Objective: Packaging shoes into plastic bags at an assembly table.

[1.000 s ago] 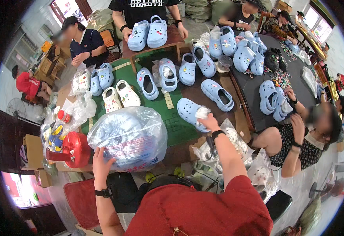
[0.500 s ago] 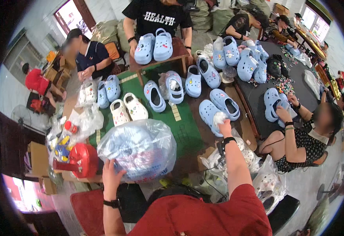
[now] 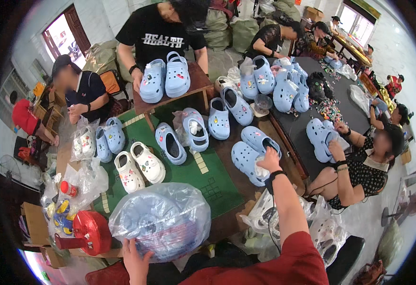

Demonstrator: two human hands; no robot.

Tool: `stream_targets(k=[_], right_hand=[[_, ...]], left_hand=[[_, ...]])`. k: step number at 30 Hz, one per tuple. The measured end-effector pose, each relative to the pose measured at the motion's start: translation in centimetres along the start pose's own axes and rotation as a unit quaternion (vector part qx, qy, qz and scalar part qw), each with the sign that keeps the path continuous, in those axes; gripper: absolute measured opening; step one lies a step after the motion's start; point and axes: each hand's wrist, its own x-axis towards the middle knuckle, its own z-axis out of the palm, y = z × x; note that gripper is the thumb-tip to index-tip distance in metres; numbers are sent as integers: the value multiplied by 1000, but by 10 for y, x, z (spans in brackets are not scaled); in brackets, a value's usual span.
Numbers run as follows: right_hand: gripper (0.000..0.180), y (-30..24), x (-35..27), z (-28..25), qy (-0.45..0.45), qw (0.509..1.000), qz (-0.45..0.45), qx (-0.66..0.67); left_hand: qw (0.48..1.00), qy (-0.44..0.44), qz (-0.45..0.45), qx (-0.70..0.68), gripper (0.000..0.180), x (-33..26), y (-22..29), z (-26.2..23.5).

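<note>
Clock read from mid-table, 12 = far side. My widest room for moving is the wedge of green top on the table [image 3: 222,178], btwn the clear plastic bag [image 3: 163,218] at 7 o'clk and the near blue clog [image 3: 243,159] at 3 o'clk. Bag sits right by the near edge, so little margin there. A black-topped table [image 3: 296,147] starts just past the far blue clog [image 3: 253,135], toward 2. Tight at 12: brown wooden stand [image 3: 197,88] bears two clogs [image 3: 177,78], w/ a row of blue clogs [image 3: 168,137] nearer me. Red reel [image 3: 91,232] at 8, just beside the bag.

Materials: clogs look smooth & rubbery, rounded toes, round vent holes, small coloured charms. White clogs [image 3: 146,166] at 10, same shape. Bag's thin, shiny, crinkly film, bulging w/ pale-blue contents. Stuffing [image 3: 260,170] is white, soft-looking, crumpled.

R grip [image 3: 269,162] is at 3, over the heel end of the near blue clog, right by its stuffing, fingers pointing toward the far blue clog's opening. Can't tell if it's closed on anything; fingertips partly hidden. L grip [image 3: 136,259] at 7: fingers & thumb spread, touching the bag's near L side, not wrapped round it.
</note>
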Motion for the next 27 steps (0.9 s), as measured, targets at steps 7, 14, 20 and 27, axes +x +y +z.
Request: stream_targets(k=[7,14,20,27], right_hand=[[109,-3,52,0,-91,995,-28,-20],[65,-9,62,-12,-92,994,-60,-5],[49,5,65,-10,-125,956,-262,-31],[12,-23,29,-23,-51,826,-544,-142]], left_hand=[[999,-10,-31,-2,83,7,9,-1],[998,-19,-51,-13,83,5,14,1],[999,-8,-30,-24,82,11,17,-2],[999,-13,-28,-28,80,11,18,-2]])
